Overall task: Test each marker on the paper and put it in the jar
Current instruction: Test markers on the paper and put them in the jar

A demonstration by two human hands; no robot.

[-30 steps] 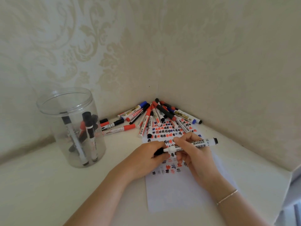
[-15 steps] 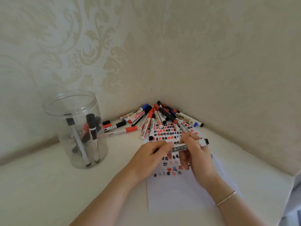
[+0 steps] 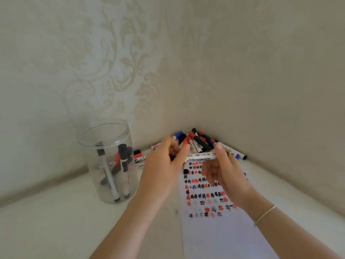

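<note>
Above the paper [image 3: 220, 230], marker [image 3: 201, 156] crosswise between both hands.

1. Hands: two, the left hand [image 3: 164, 165] and the right hand [image 3: 222, 171], raised over the sheet.
2. Marker held between them: one white marker [image 3: 201, 156], lying level.
3. Jars: one clear jar [image 3: 107, 161], upright at the left.
4. Markers inside the jar: at least three stand out, two white-barrelled with black caps and one with red; a darker shape low down may be more, too unclear to count.
5. Paper sheets: one paper [image 3: 224, 236], covered in rows of black, red and blue test marks.
6. Loose markers in the corner pile [image 3: 197, 141]: roughly a dozen, overlapping and partly hidden by the hands, so no exact count.
7. Bracelets: one thin bracelet [image 3: 265, 214] on the right wrist.
</note>
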